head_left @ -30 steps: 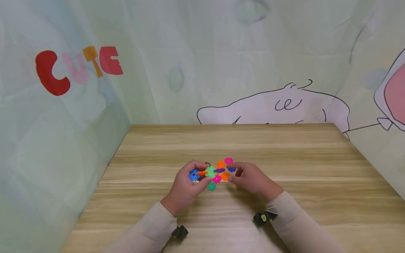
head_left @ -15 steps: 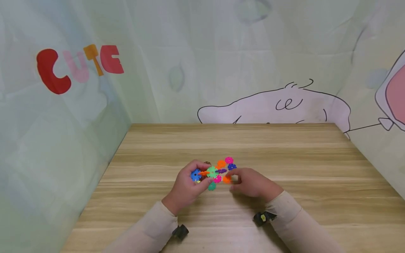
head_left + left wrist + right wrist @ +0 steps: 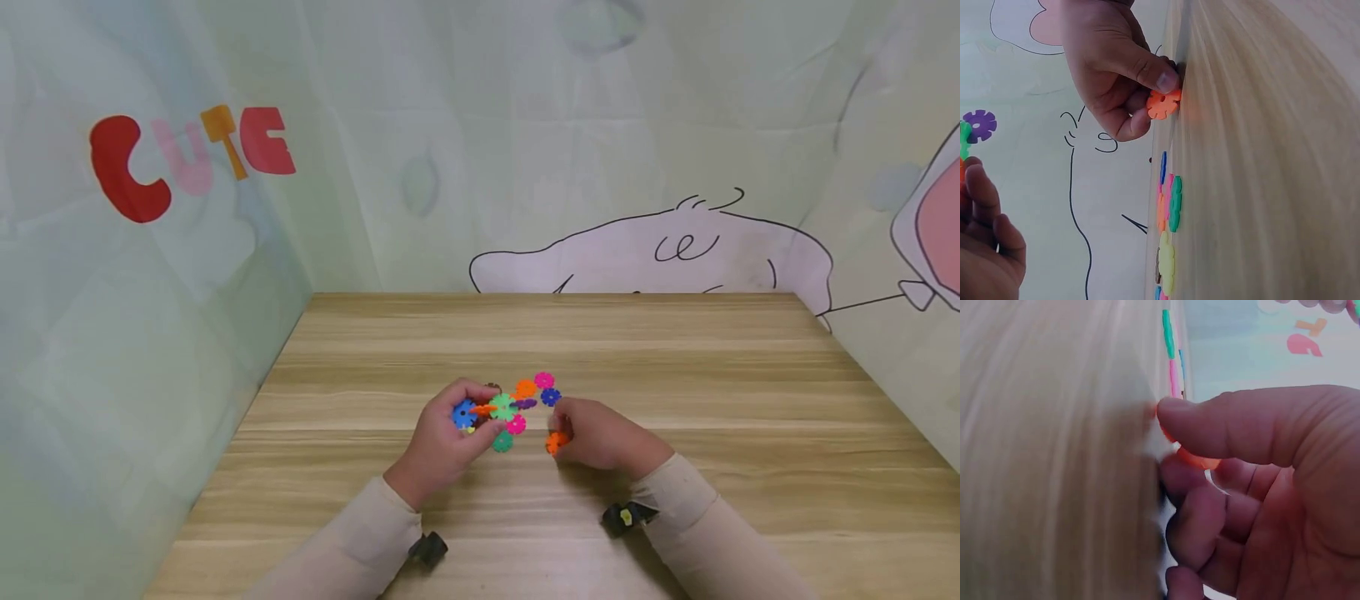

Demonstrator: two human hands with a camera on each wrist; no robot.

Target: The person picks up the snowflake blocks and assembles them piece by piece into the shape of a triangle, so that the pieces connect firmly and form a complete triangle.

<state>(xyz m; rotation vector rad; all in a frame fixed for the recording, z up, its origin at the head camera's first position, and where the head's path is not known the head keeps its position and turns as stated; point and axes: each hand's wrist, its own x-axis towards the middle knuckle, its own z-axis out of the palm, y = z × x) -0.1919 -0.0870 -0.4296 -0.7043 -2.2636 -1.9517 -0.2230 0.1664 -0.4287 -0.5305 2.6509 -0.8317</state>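
My left hand [image 3: 444, 437] holds a joined row of plastic snowflake discs above the table. In it are a blue disc [image 3: 464, 414], an orange one seen edge-on [image 3: 483, 410], a light green disc [image 3: 504, 407] and a purple disc [image 3: 526, 404] at the right end. The left wrist view shows the purple disc [image 3: 980, 126] off the fingertips. Close over the tabletop, my right hand [image 3: 606, 435] pinches a single orange snowflake disc [image 3: 556, 442] between thumb and fingers. That orange disc [image 3: 1164, 105] shows clearly in the left wrist view; the right wrist view hides most of it behind the thumb.
Loose discs lie on the wooden table [image 3: 360, 350] between and beyond the hands: a pink one [image 3: 543, 381], an orange one [image 3: 526, 388], a dark blue one [image 3: 551, 397], a green one [image 3: 502, 442] and several others. Printed cloth walls [image 3: 420, 167] stand behind and beside the table.
My right hand has taken hold of an orange disc from the loose pieces and drawn it a little right and nearer. The left hand keeps its row of discs almost still.
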